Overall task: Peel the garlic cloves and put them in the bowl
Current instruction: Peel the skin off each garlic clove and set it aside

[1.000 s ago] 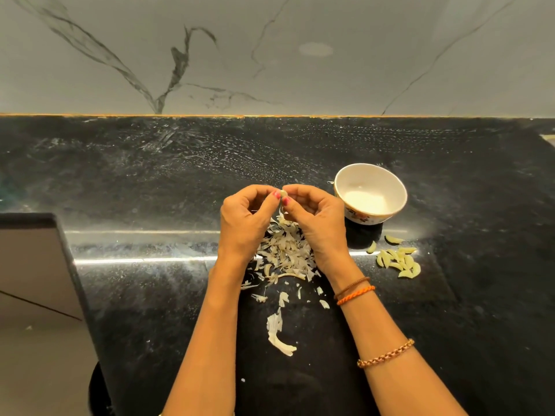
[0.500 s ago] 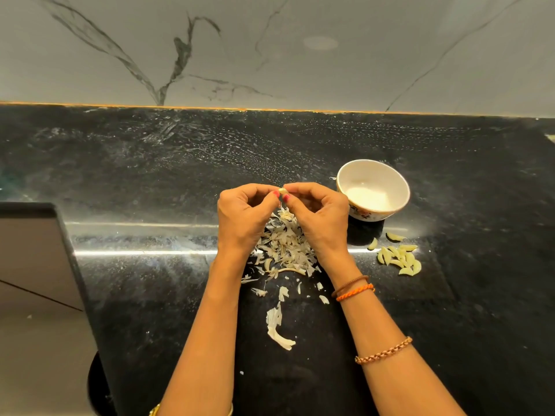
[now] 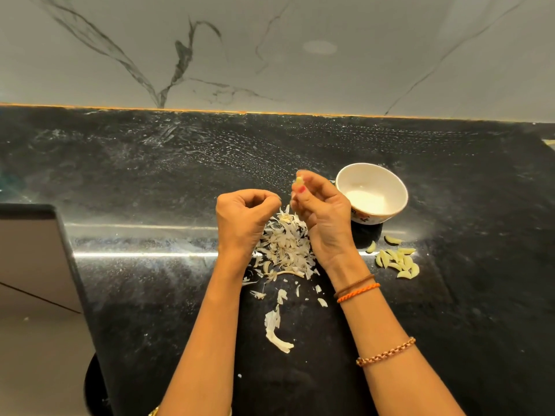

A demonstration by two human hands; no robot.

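Observation:
My right hand (image 3: 322, 219) pinches a small pale garlic clove (image 3: 299, 179) between thumb and fingertips, raised just left of the white bowl (image 3: 392, 181). The bowl stands on the black counter with a white patch at its bottom; I cannot tell whether that is cloves. My left hand (image 3: 241, 219) hovers beside the right with its fingers curled, and I cannot make out anything in it. Between and below both hands lies a heap of papery garlic skins (image 3: 285, 246). Several peeled cloves (image 3: 398, 261) lie on the counter in front of the bowl.
Loose skin scraps (image 3: 274, 328) trail toward me on the black stone counter (image 3: 150, 175). A marble wall (image 3: 270, 49) backs the counter. At the left, the counter ends at a corner edge (image 3: 64, 223) with grey floor below.
My hands, joined on the clove before, have parted. The right hand has lifted the clove up and right toward the bowl; the left has let go and stays over the skins.

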